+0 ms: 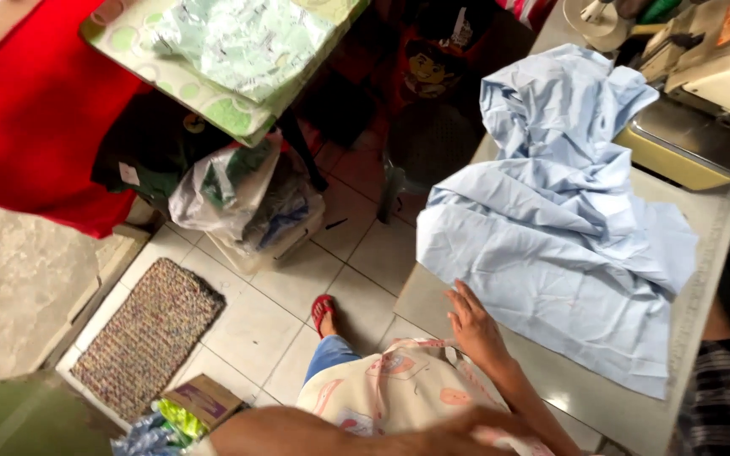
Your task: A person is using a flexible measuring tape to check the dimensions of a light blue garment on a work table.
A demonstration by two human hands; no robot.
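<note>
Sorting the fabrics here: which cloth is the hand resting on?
The light blue cloth on the sewing table; the hand touches its edge. The red cloth lies apart.

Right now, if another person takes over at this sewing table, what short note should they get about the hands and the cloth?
Left hand: open, flat on the table edge, fingertips touching the near corner of the light blue fabric; no grip on it.
Right hand: blurred at the bottom of the view, over the lap; whether it holds anything cannot be told.
Fabric: lies crumpled on the table, its far end bunched up beside the sewing machine, its near part spread flatter.
Done: fabric is on the table.
Left: it is not smoothed out, and it is not seen under the machine's needle.
</note>
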